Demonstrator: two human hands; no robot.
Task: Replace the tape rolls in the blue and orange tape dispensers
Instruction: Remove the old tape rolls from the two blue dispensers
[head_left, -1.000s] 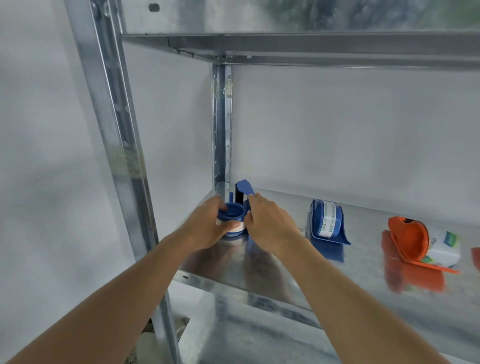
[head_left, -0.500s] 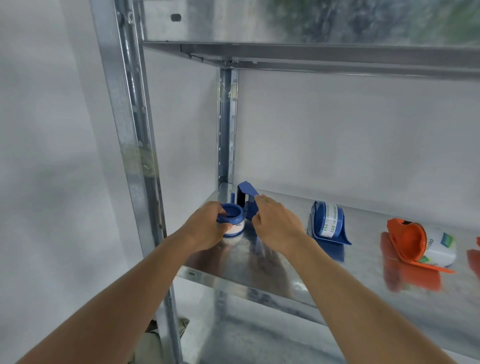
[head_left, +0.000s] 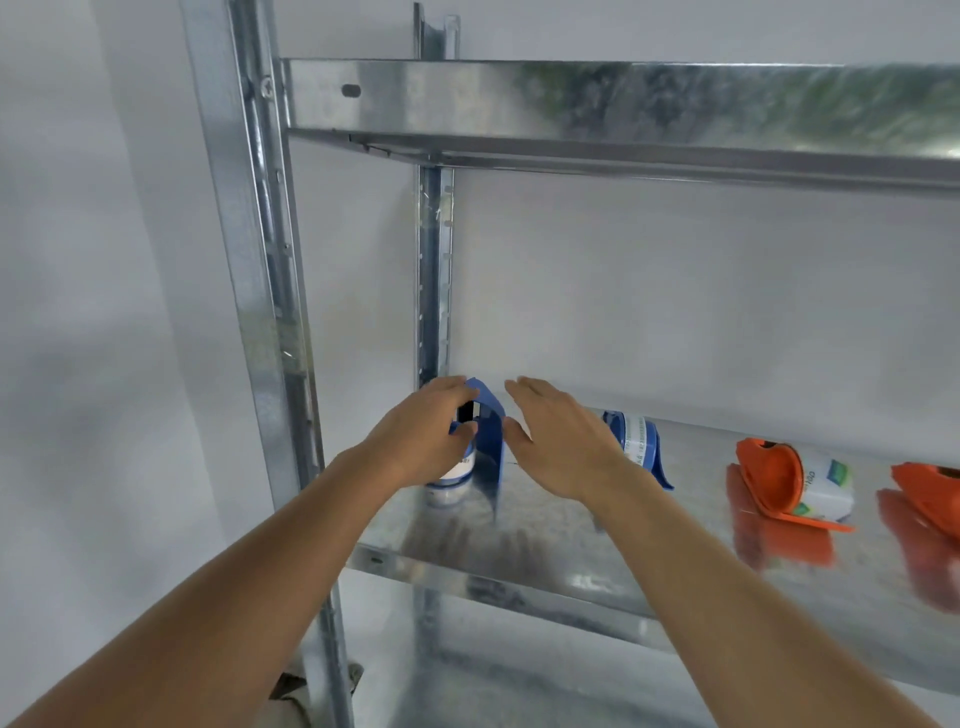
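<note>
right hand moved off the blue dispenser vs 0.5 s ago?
Yes. The right hand was pressed on the blue dispenser on the shelf; now it is open, just right of it, with a small gap. The left hand grips the dispenser.

A storage or stockroom corner, by the look of it: a bare galvanised steel shelving rack (head_left: 519, 571) with slotted uprights (head_left: 434, 280) stands against a plain white wall (head_left: 675, 291). The shelf holds only stock-like items, blue tape dispensers (head_left: 488, 441) and orange tape dispensers (head_left: 774, 478) (several of each kind, lined up).
</note>
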